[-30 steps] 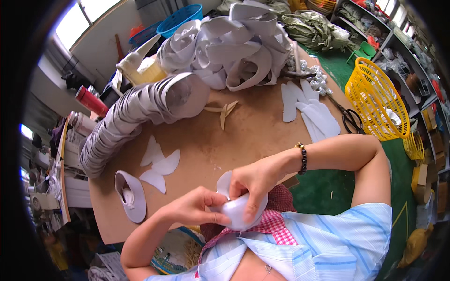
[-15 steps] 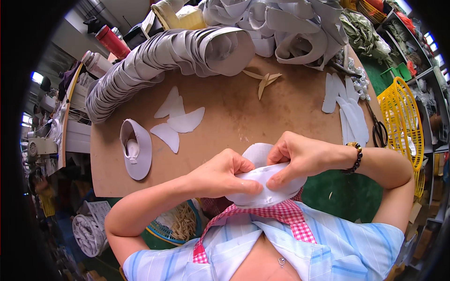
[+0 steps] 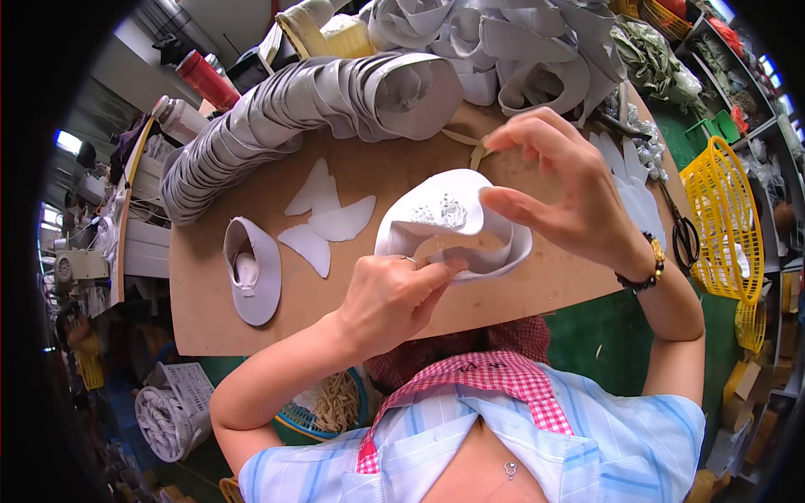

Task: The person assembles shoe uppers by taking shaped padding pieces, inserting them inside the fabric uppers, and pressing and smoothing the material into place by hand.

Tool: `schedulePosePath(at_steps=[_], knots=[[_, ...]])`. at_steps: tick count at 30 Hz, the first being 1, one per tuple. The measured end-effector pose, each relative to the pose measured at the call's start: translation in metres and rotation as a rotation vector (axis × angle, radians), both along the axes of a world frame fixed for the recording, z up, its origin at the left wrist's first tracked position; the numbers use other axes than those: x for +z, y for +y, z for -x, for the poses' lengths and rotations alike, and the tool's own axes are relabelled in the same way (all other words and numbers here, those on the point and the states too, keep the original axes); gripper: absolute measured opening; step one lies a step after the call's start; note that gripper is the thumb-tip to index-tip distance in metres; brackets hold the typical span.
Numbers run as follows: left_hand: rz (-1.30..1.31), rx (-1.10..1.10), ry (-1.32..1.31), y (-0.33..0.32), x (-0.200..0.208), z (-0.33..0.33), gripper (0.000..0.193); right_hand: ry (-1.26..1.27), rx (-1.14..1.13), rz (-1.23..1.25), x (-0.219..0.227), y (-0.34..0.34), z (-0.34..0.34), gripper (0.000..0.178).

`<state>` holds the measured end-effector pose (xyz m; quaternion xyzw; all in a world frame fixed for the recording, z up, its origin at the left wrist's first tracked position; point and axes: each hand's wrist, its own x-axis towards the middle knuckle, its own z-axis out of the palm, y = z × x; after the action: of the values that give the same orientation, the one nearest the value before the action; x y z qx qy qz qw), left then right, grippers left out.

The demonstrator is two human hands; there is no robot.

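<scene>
A white shoe upper with silver beads on its toe is held up over the near part of the table. My left hand pinches its near edge, thumb and fingers closed on the rim. My right hand is raised at its right side, fingers curved and apart. The right thumb lies by the toe edge; whether it touches I cannot tell. Left of them on the tabletop stands another white shoe upper without beads. Between the two lie several white leaf-shaped pieces.
A long curved stack of white uppers crosses the table's far left, with more piled at the back. Tan strips lie behind my right hand. White strips, silver beads and black scissors line the right edge, beside a yellow basket.
The shoe upper has moved away from my body, over the table, and turned so its opening and beads show. My right hand has let go of it and lifted, fingers spread.
</scene>
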<state>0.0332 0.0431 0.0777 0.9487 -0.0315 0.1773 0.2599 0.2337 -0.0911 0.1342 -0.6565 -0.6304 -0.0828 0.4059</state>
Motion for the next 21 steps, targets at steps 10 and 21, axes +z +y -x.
schedulePosePath(at_steps=[10, 21], knots=[[-0.328, -0.001, -0.689, 0.010, 0.005, 0.005, 0.024, 1.825, 0.125, 0.429, -0.070, -0.016, 0.004, 0.027], [-0.434, 0.110, -1.013, 0.010, 0.024, -0.018, 0.028, 2.075, 0.290, 0.356, -0.133, -0.032, 0.053, 0.035]])
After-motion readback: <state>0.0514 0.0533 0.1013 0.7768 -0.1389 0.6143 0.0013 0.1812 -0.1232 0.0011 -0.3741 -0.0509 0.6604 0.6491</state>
